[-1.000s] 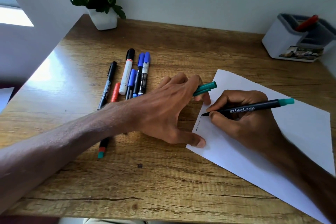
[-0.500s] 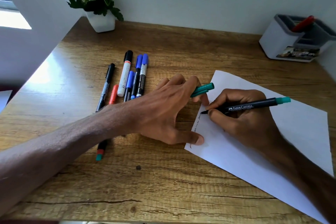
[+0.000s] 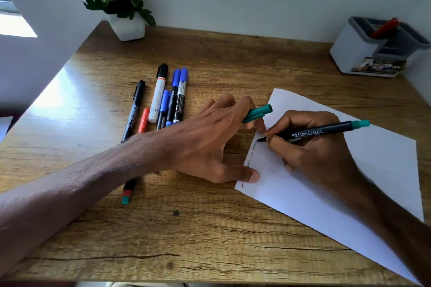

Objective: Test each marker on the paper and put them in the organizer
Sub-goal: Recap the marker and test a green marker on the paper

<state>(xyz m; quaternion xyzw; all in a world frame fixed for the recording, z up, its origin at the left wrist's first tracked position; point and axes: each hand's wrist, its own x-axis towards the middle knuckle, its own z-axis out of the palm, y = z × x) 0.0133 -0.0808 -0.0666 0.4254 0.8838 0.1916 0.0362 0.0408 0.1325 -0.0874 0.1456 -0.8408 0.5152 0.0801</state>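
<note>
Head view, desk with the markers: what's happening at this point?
The right hand holds a teal-ended Faber-Castell marker, its tip on the left edge of the paper, next to a row of test scribbles. The left hand pins the sheet with its thumb and holds the teal cap. A group of markers lies on the desk. The organizer at the far right holds one red marker.

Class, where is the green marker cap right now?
The green cap is pinched in the left hand, just above the paper's left edge, beside the right hand writing with the marker.
</note>
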